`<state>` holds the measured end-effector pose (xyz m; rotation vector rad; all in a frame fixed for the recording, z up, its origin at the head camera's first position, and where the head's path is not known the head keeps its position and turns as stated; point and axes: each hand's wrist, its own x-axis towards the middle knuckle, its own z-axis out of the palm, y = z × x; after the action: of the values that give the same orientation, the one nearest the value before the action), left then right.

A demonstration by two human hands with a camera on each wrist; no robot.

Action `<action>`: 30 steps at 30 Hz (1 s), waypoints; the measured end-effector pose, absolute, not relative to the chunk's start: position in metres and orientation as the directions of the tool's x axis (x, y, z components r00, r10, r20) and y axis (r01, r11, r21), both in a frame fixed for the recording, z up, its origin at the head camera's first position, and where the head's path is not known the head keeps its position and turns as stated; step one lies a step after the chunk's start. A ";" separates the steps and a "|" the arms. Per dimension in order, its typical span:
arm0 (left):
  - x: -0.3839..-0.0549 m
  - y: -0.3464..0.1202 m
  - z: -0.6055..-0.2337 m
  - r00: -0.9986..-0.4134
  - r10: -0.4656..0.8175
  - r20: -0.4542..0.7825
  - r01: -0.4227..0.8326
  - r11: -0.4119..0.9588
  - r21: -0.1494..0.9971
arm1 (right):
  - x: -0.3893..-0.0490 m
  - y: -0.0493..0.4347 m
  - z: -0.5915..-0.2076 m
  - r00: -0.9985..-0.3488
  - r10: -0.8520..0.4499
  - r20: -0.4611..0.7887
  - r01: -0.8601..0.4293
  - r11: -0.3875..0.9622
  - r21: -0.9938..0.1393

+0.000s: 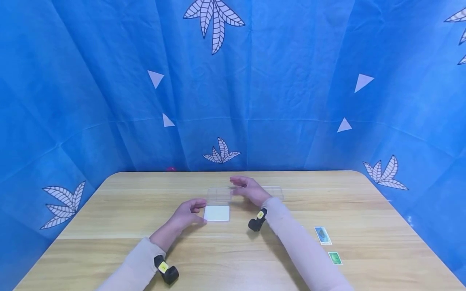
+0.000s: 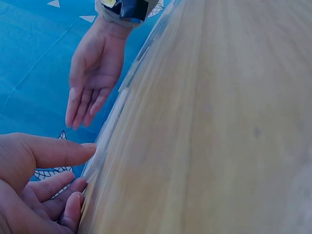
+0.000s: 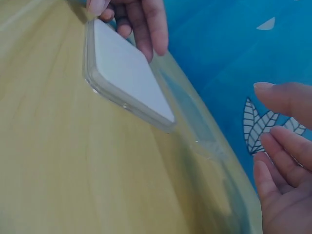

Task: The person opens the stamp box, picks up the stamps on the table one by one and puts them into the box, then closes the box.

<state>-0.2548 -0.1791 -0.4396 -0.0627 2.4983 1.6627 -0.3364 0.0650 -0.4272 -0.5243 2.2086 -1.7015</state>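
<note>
1. Head view: your left hand is at the left end of the white-topped case, thumb by its near corner, fingers by its far corner. You cannot tell from these views whether they grip it firmly.
2. That case lies flat near the middle of the wooden table, its clear rim showing around the white rectangle.
3. Your right hand is apart from your left, thumb and fingers spread from each other, holding nothing. It hangs between two clear pieces.
4. One clear piece sits just behind the case; the other clear piece lies to the right, partly behind your right hand.
5. To your right, a blue card and a smaller green card lie near each other.
6. Behind the table hangs a blue curtain with leaf and triangle prints.
</note>
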 end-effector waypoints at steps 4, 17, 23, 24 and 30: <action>-0.255 -0.179 -0.441 -0.990 0.044 -0.137 -0.109 0.393 0.913 | -0.327 0.074 -0.417 -0.883 -0.468 -0.023 -0.092 0.223 -0.970; -0.252 -0.179 -0.437 -0.990 0.038 -0.138 -0.110 0.410 0.906 | -0.315 0.109 -0.410 -0.850 -0.526 -0.030 -0.093 0.207 -0.974; -0.251 -0.179 -0.436 -0.989 0.025 -0.145 -0.121 0.418 0.900 | -0.308 0.128 -0.410 -0.817 -0.575 -0.034 -0.111 0.216 -0.970; -0.251 -0.179 -0.436 -0.989 0.021 -0.146 -0.123 0.420 0.899 | -0.306 0.131 -0.409 -0.818 -0.574 -0.038 -0.114 0.226 -0.967; -0.251 -0.178 -0.437 -0.990 0.031 -0.137 -0.112 0.414 0.903 | -0.294 0.155 -0.411 -0.811 -0.582 -0.054 -0.093 0.219 -0.971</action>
<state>-0.2514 -0.1783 -0.4372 -0.0720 2.5280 1.6310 -0.2939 0.1554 -0.4107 -0.6237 2.0912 -1.6213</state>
